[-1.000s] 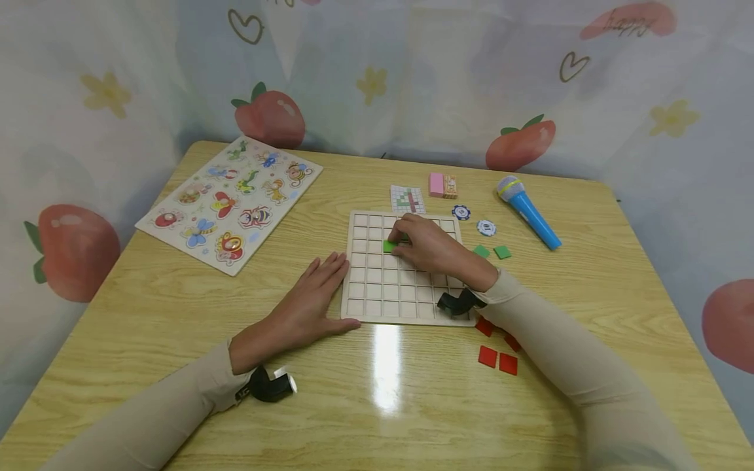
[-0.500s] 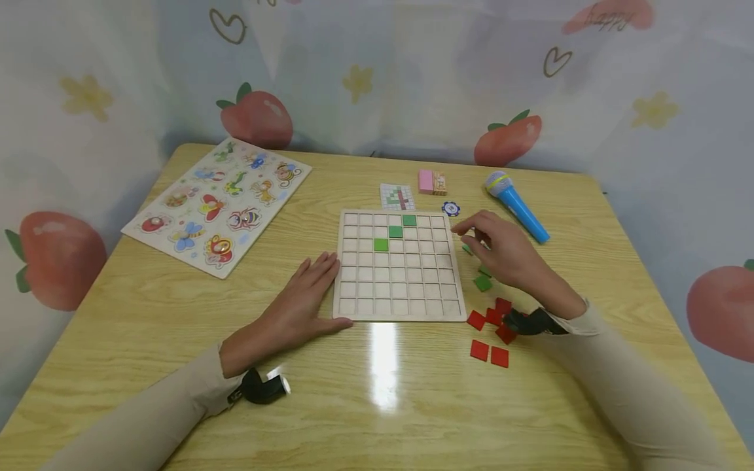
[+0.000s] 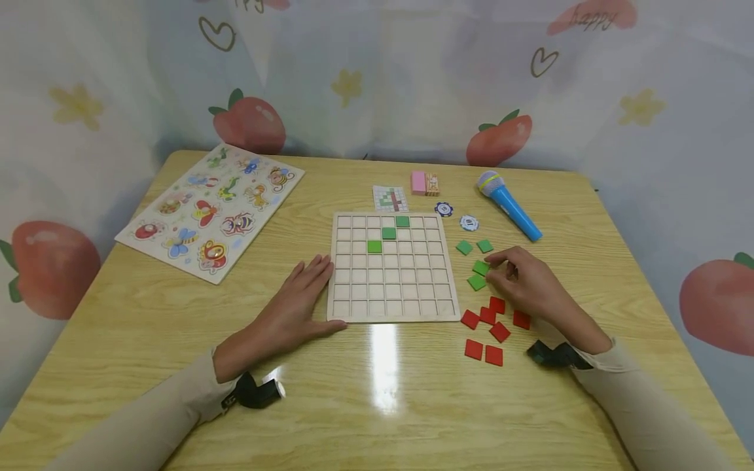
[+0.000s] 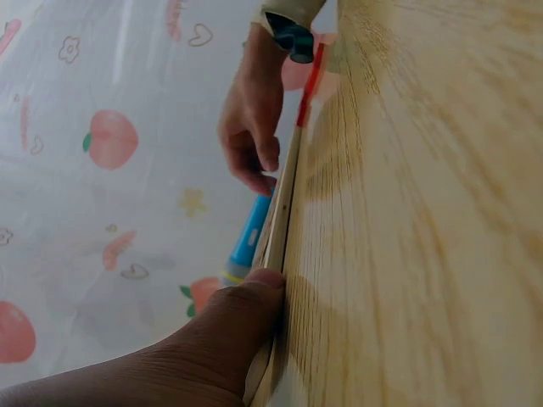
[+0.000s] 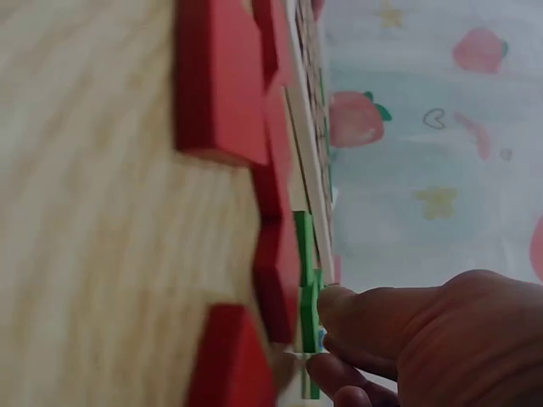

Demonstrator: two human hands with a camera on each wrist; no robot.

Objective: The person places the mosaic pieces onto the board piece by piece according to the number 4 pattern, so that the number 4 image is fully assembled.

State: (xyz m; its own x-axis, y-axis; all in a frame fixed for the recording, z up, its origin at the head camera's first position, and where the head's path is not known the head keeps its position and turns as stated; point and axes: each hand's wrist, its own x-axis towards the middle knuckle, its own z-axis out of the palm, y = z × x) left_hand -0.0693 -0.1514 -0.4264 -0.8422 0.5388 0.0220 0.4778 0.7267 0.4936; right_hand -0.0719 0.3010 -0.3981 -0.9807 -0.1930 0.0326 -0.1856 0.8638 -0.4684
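Observation:
A wooden grid board [image 3: 391, 277] lies flat mid-table, with three green tiles set in a diagonal of its squares, the lowest green tile [image 3: 374, 246] at the left. My left hand [image 3: 288, 314] rests with straight fingers along the board's left edge, its thumb [image 4: 246, 309] against the near corner. Right of the board, my right hand [image 3: 527, 284] pinches a green tile [image 3: 481, 268] at its right corner between thumb and forefinger; the tile is still on the table. Loose green tiles [image 3: 464, 247] lie around it. Several red tiles [image 3: 500, 331] are scattered nearer.
Behind the board lie a small grid pattern card [image 3: 389, 199], a pink box [image 3: 419, 183], a blue chip [image 3: 444, 209] and a white chip [image 3: 468, 223]. A blue toy microphone [image 3: 512, 208] is at the back right. An insect puzzle board [image 3: 215, 212] occupies the back left.
My right hand has left the green tile in the board, moved right, and come down to another green tile beside it. My left hand stays at the board's edge.

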